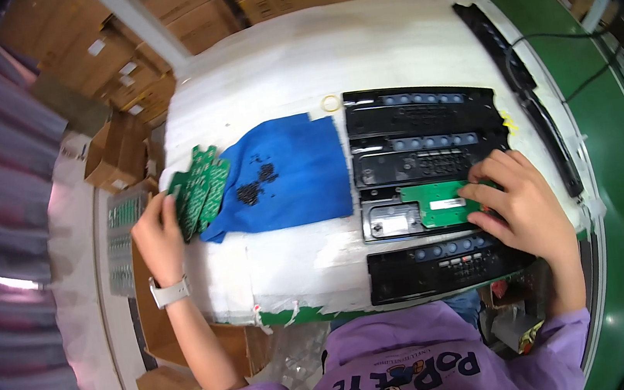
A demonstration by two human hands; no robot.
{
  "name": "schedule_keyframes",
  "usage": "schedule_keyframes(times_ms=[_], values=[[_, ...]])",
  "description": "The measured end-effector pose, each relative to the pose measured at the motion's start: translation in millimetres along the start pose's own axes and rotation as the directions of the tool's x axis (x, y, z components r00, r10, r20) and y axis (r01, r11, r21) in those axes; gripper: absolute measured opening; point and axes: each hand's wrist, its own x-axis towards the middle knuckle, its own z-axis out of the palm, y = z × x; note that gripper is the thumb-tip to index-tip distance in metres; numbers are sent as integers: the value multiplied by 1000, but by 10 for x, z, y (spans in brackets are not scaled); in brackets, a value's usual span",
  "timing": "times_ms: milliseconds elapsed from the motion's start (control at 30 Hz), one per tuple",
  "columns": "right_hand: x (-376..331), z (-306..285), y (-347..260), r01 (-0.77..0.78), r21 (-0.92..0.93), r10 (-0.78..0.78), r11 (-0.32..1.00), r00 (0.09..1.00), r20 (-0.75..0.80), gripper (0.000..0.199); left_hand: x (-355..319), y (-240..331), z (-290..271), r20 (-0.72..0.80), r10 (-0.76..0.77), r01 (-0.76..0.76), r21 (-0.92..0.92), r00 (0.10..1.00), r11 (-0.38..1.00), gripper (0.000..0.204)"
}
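Observation:
My right hand (519,197) grips the right end of a green circuit board (427,208) with thumb and fingers. That board lies in a black plastic panel (393,220), covering its right part; my hand hides the board's far end. Over at the left, my left hand (158,233) is at a fanned pile of green circuit boards (205,185), its fingers closed on the edge of a board there. Beside the pile a blue cloth (309,172) is spread out, with small black parts, seemingly screws (248,193), heaped on it.
More black panels (446,268) lie in the same column, above and below. Long black strips (525,91) and a cable (581,35) run along the right side of the white table (273,67). A yellow ring (330,103) lies by the cloth. Cardboard boxes (116,150) stand around.

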Motion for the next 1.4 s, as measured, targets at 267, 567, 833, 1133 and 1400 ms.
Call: schedule_keyframes(times_ms=[267,567,833,1133,1400], values=[[361,-172,189,257,184,-171,949,907,-386,23,142,1022,195,-10,177,-143,-633,984,760,21],[986,-67,532,243,763,10,598,951,-310,41,262,2399,692,431,505,545,-833,748,-97,26],[1092,334,881,198,980,210,32,957,-200,31,422,2679,1110,505,497,632,-766,705,-119,32],[1014,-52,1305,344,921,559,181,735,-384,17,597,2212,1456,144,846,-637,-597,513,488,21],[1025,8,1379,203,743,445,638,690,-571,15,514,2285,1468,249,829,-599,-591,502,540,24]])
